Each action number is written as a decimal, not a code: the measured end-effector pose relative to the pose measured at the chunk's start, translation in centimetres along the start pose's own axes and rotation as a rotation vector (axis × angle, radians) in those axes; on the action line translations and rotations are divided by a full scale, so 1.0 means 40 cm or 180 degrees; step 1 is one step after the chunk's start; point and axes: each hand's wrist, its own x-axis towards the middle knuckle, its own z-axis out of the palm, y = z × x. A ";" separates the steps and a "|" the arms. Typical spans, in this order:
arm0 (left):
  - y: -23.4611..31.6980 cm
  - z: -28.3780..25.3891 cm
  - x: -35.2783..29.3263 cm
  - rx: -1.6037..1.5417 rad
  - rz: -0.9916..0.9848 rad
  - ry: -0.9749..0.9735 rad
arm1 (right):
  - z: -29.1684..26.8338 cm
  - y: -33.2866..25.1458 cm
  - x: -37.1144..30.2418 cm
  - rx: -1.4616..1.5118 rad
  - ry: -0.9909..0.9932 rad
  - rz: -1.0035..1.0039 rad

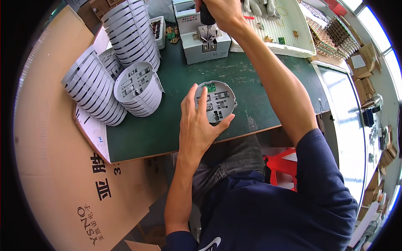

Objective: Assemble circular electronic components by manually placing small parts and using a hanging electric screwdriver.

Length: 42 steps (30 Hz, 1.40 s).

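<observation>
A shallow round grey plastic housing (229, 109) lies on the green tabletop, open side up, with a small green circuit board (211, 87) near its far edge. My left hand (198, 125) grips this housing: the fingers reach over its left side towards the board, and the thumb presses the near right rim. Farther away, my right hand (228, 16) is closed around a black electric screwdriver (206, 16), partly cut off by the upper picture edge. The screwdriver's bit points down into the front opening of a grey screw feeder (207, 57).
Tall stacks of grey housings (132, 35) stand at the left, with a shorter stack (144, 98) beside them. A white foam tray (289, 50) holds gloves and small boards behind the right arm. A large cardboard sheet (54, 138) rises left; a red stool (281, 167) stands below the table.
</observation>
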 end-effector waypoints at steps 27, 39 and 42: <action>-0.004 0.002 0.002 0.0089 0.0062 -0.0012 | -0.035 -0.098 -0.173 0.0578 -0.0497 0.0723; 0.000 -0.001 0.004 0.0147 0.0052 -0.0101 | -0.019 -0.091 -0.249 0.0561 -0.0521 0.0845; 0.003 -0.003 0.004 0.0142 0.0040 -0.0105 | -0.016 -0.083 -0.251 0.0699 -0.0519 0.0820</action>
